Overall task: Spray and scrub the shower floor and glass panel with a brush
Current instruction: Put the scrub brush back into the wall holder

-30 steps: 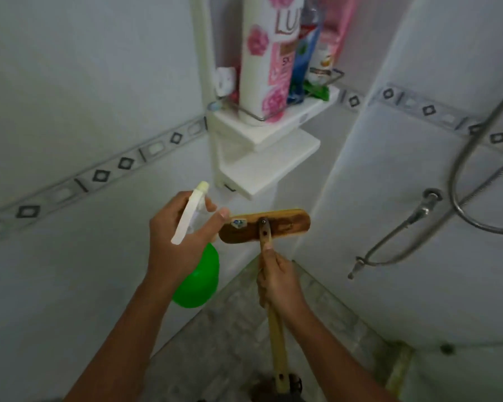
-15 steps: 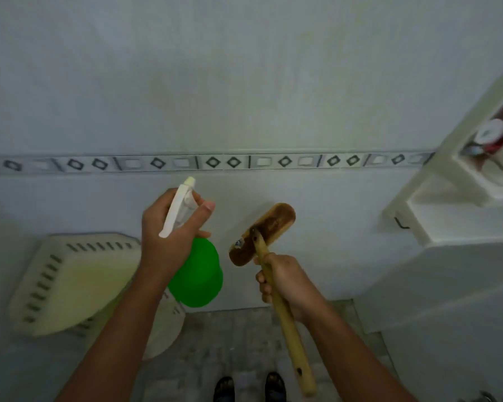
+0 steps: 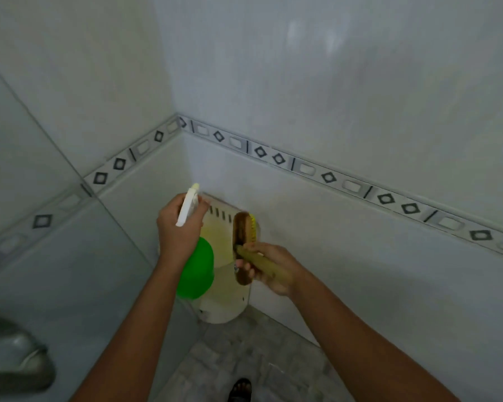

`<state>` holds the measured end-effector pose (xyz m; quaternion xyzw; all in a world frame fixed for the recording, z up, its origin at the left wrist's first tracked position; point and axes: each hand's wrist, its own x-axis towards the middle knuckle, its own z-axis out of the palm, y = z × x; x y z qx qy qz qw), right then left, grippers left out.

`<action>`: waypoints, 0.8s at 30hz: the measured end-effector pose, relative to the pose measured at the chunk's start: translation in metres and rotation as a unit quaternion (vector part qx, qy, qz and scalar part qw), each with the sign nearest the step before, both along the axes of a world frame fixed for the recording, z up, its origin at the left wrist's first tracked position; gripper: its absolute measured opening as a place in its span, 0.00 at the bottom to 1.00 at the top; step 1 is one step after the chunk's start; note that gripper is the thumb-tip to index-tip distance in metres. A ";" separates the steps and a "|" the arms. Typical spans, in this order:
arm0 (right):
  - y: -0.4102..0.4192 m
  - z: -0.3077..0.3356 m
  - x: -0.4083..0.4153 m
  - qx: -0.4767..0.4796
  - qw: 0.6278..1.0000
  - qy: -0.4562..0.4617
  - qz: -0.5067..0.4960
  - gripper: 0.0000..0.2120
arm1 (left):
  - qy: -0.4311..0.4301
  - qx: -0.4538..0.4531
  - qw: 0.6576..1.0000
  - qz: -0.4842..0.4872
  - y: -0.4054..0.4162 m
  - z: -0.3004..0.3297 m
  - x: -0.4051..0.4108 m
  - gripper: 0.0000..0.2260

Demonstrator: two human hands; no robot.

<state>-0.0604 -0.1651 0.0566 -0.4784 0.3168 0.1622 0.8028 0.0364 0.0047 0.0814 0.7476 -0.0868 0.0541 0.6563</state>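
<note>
My right hand (image 3: 273, 265) grips the brush (image 3: 243, 248) by its handle, head upright before the cream bin (image 3: 227, 285) in the wall corner. My left hand (image 3: 180, 227) holds the green sprayer (image 3: 196, 268) left of the brush.

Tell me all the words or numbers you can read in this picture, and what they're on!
None can be read.
Brush: a small sticker shows near the lower end of its wooden head, too blurred to read.
Spray bottle: plain green body and white trigger head, no label showing.
Wall border tiles: only diamond and rectangle patterns, no letters.
</note>
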 end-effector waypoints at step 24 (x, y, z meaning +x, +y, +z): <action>0.018 -0.039 0.166 -0.397 0.897 -0.097 0.169 0.15 | 0.003 0.000 0.999 0.038 0.002 -0.082 0.077 0.06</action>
